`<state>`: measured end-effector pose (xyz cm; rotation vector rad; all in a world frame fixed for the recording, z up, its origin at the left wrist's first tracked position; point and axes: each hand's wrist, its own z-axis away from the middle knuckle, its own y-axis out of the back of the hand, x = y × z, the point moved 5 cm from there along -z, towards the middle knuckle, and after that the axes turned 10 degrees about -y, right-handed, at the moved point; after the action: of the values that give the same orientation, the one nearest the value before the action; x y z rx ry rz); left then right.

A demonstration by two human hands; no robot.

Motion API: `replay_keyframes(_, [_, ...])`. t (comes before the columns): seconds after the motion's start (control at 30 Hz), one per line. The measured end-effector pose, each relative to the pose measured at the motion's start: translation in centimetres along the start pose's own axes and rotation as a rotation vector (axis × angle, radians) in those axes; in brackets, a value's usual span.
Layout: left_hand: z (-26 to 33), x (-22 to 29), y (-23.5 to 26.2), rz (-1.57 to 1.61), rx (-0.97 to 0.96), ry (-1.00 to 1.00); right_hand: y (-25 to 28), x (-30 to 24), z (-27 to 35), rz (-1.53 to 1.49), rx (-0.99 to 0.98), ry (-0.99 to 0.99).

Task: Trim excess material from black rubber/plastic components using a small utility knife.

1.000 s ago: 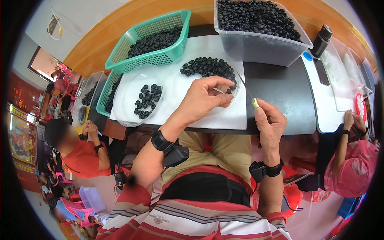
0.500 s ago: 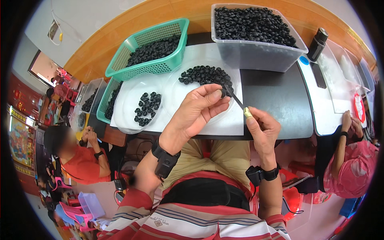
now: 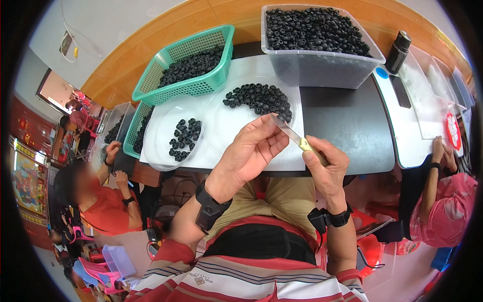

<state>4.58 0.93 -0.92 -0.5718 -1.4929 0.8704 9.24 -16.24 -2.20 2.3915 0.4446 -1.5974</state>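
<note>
Above white board [image 3: 241,151], left hand [image 3: 251,151] hides knife [image 3: 287,132] tip.

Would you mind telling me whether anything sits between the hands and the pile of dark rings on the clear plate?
Nothing visible does. The left hand and right hand, holding a knife, are just below the dark rings on the clear plate, with only bare plate between.
</note>
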Motion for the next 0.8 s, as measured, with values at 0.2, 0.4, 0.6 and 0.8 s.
replay_keyframes(0.2, [0.2,-0.2,0.3,0.036,-0.033,0.012,0.1,-0.2,0.1,-0.001,0.018,0.011])
replay_keyframes(0.4, [1.4,0.2,-0.6,-0.067,-0.072,-0.010,0.7,0.9,-0.4,-0.157,0.148,-0.290])
replay_keyframes(0.6, [1.5,1.5,-0.3,-0.095,-0.030,-0.078,0.5,0.6,0.0,-0.172,0.078,-0.253])
replay_keyframes(0.8, [1.6,1.0,0.1,-0.060,-0.025,-0.081,0.3,0.2,0.4,-0.076,-0.052,-0.082])
